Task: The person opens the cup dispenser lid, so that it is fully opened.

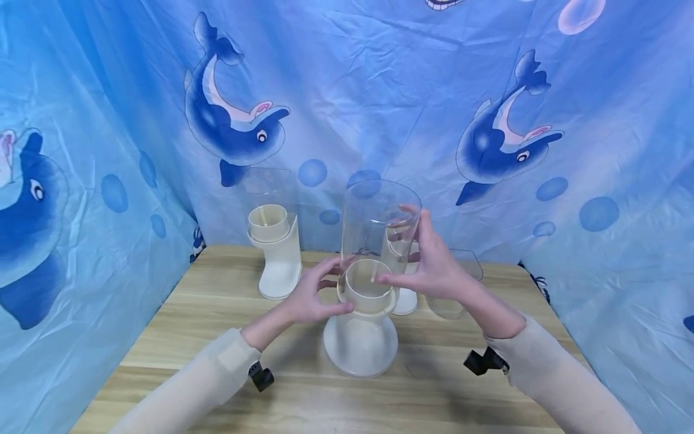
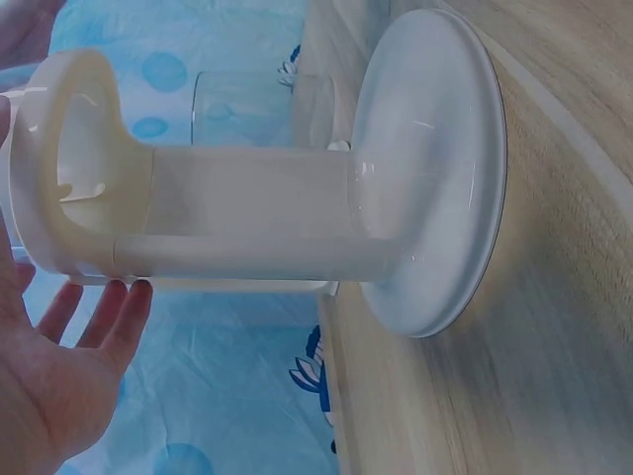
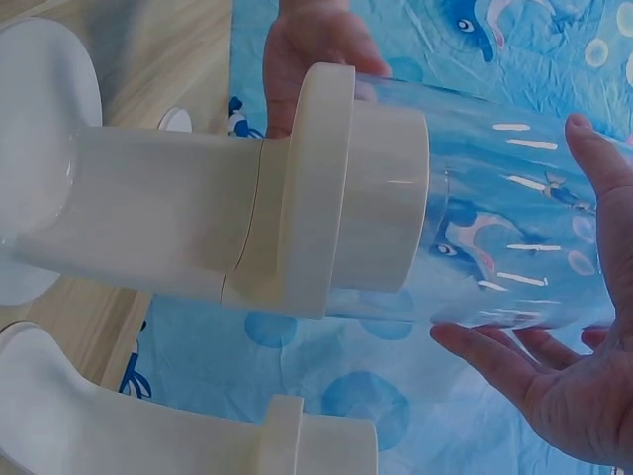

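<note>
A white stand [image 1: 360,349] with a round base, a column and a ring-shaped top is upright on the table in the middle of the head view. Around the short inner collar at its top sits a clear cylinder [image 3: 495,213], upright and open at its upper end. With thumb in front and fingers curved behind, my left hand [image 1: 313,294] holds the stand's ring top [image 2: 40,163] from the left. Higher up, my right hand [image 1: 436,265] grips the clear cylinder from the right, its thumb and fingers on opposite sides.
Another white stand [image 1: 281,259], with a clear container on it, is at the back left of the wooden table [image 1: 206,319]. Behind the middle stand is a third stand [image 1: 405,301], partly hidden. To its right is a clear container [image 1: 452,301]. A blue dolphin-print curtain [image 1: 358,78] hangs behind.
</note>
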{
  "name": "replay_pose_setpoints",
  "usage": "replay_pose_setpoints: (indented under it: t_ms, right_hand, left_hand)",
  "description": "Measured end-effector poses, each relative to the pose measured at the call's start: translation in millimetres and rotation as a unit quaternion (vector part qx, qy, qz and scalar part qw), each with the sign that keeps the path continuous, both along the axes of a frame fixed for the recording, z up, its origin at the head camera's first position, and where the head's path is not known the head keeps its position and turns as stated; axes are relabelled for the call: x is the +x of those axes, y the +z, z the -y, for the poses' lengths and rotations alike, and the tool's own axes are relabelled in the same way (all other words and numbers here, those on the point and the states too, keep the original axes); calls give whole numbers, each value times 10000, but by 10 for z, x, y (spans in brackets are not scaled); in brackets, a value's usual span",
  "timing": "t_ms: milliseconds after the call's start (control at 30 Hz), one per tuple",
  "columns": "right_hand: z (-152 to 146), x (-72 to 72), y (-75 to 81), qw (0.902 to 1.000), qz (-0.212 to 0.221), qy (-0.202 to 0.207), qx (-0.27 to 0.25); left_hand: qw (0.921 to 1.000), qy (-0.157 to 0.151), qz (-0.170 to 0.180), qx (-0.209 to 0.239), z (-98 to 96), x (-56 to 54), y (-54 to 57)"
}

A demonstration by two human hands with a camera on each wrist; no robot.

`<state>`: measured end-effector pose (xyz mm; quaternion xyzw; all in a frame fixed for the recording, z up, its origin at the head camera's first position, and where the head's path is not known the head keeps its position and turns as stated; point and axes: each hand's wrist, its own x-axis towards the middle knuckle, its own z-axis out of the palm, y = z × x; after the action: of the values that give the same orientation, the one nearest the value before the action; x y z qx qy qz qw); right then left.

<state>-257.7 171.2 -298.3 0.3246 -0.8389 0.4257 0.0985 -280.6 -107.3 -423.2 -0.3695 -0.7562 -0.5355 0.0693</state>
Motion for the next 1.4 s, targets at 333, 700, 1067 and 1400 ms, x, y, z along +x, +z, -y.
replay_pose_setpoints:
  t_ms: [333,700,1067,1400]
  right_hand:
    - [-28,-40,3,9999,81,128,-14]
    - [-68,-57,-12,9994,100,329,-29]
    - [-94,-25,-20,9989,195,410,-133]
    - [-136,-24,-41,9983,171,548,-128]
  left_hand:
    - [9973,-345,639,136,6,-29,-51]
    - [9974,-399,578,151,22,-37,-108]
    - [9983,-364,435,95,3,-10,-120]
    - [9965,-575,541,271,26,-24,-136]
